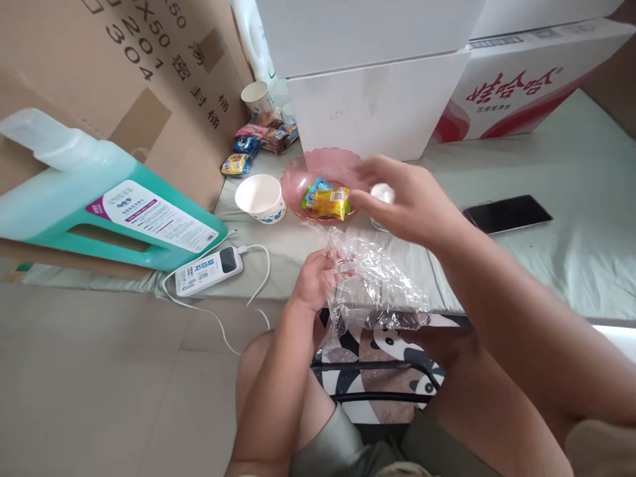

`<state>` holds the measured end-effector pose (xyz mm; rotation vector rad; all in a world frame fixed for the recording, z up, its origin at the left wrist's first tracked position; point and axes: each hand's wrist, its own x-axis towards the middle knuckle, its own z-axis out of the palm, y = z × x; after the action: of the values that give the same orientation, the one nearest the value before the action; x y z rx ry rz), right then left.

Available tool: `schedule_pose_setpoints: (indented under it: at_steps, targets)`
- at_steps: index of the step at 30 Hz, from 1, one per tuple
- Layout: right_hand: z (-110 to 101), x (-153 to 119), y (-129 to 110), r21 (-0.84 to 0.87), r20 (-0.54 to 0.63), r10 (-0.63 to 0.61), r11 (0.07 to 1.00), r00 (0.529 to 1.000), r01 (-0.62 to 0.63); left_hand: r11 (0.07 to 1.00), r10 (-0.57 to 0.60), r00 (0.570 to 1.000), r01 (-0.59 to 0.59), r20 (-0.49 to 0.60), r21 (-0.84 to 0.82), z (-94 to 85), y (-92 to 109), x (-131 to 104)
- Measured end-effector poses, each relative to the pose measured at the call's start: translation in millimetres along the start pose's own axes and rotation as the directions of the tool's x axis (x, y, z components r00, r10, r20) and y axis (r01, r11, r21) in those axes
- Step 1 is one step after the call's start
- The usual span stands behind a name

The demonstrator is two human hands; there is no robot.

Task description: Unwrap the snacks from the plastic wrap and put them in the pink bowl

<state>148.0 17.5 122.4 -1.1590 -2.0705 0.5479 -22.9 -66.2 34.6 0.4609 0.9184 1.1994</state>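
My left hand [318, 278] grips the edge of a crumpled clear plastic bag [382, 278] that hangs over the mat's front edge. My right hand [412, 202] hovers just right of a pink plastic plate [328, 165], fingers curled around a small white round thing [382, 193]. On the plate lie a yellow snack packet [330, 202] and a blue-green packet [315, 189]. A white paper bowl [260, 197] stands left of the plate.
A teal detergent jug [99, 205] lies at the left beside a cardboard box [149, 73]. A power bank [209, 270] with white cable, several snack packets [258, 142], a paper cup [256, 98], white boxes [372, 99] and a black phone [507, 213] surround the mat.
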Motion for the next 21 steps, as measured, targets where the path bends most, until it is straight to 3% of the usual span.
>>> schedule_pose_setpoints:
  at_steps: [3, 4, 8, 12, 16, 18, 21]
  targets:
    - [-7, -60, 20, 0.112, -0.119, 0.196, 0.977, 0.973, -0.183, 0.994, 0.001, 0.994, 0.010, 0.105, -0.107, -5.5, 7, -6]
    - [-5, -78, 29, 0.178, -0.100, 0.240, 0.959, 0.966, -0.220, 0.991, 0.013, 0.992, 0.004, 0.128, -0.131, -6.7, 8, -8]
    - [18, -125, 51, 0.301, 0.132, 0.085, 0.946, 0.988, -0.122, 0.987, 0.093, 0.990, -0.077, 0.104, -0.141, -5.3, 8, -9]
    - [45, -139, 50, 0.278, 0.099, 0.018, 0.960, 0.995, -0.045, 0.981, 0.172, 0.985, -0.174, -0.024, -0.084, 3.8, -2, -2]
    - [52, -142, 58, 0.290, 0.039, 0.189, 0.938, 0.981, -0.192, 0.983, 0.181, 0.983, -0.181, -0.042, -0.016, 8.3, -12, 5]
    - [48, -138, 66, 0.353, 0.001, 0.339, 0.880, 0.941, -0.317, 0.984, 0.175, 0.984, -0.175, -0.032, 0.025, 7.4, -13, 6]
    - [40, -131, 76, 0.533, -0.048, 0.538, 0.727, 0.842, -0.434, 0.976, 0.203, 0.979, -0.200, -0.025, 0.085, 5.0, -12, 8]
